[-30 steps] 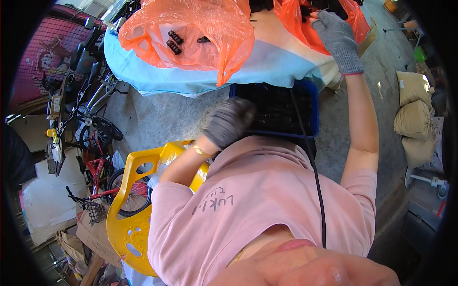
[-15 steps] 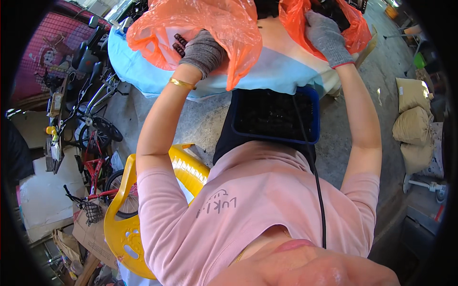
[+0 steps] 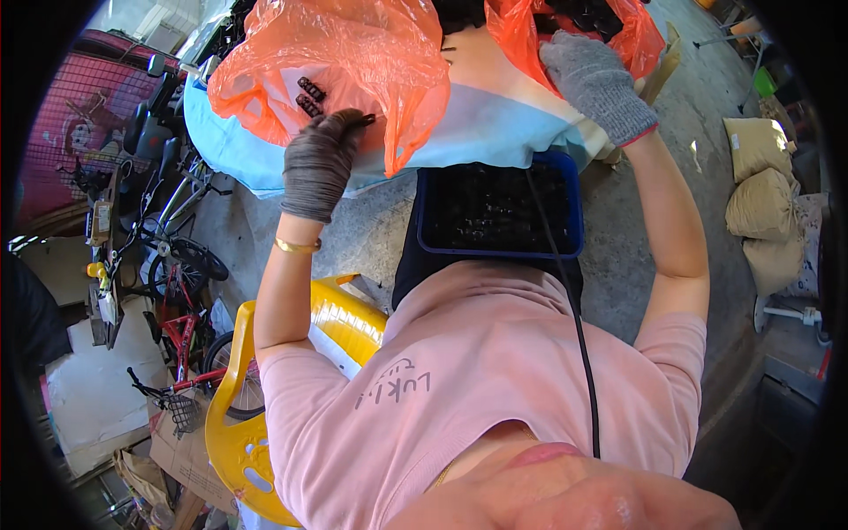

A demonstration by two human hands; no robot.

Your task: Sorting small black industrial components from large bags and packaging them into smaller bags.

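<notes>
My left hand point(image 3: 320, 163), in a dark grey glove, pinches a small dark part at its fingertips, just in front of an orange plastic bag point(image 3: 340, 62) holding a few more dark cylindrical parts point(image 3: 309, 95). My right hand point(image 3: 598, 84), in a lighter grey glove, grips the edge of a second orange bag point(image 3: 636, 35) at the upper right. Both bags lie on a table with a light blue and cream cloth point(image 3: 481, 124). A blue tray point(image 3: 499, 210) of small dark parts rests on my lap below the table edge.
I sit on a yellow plastic chair point(image 3: 238, 415). Bicycles point(image 3: 172, 265) and cardboard stand at the left. Tan sacks point(image 3: 768, 203) lie on the concrete floor at the right. A black cable point(image 3: 574, 327) runs down my pink shirt.
My left hand rose from the blue tray to the left orange bag, then drew back slightly, now pinching a small dark part. My right hand stayed on the right bag.
</notes>
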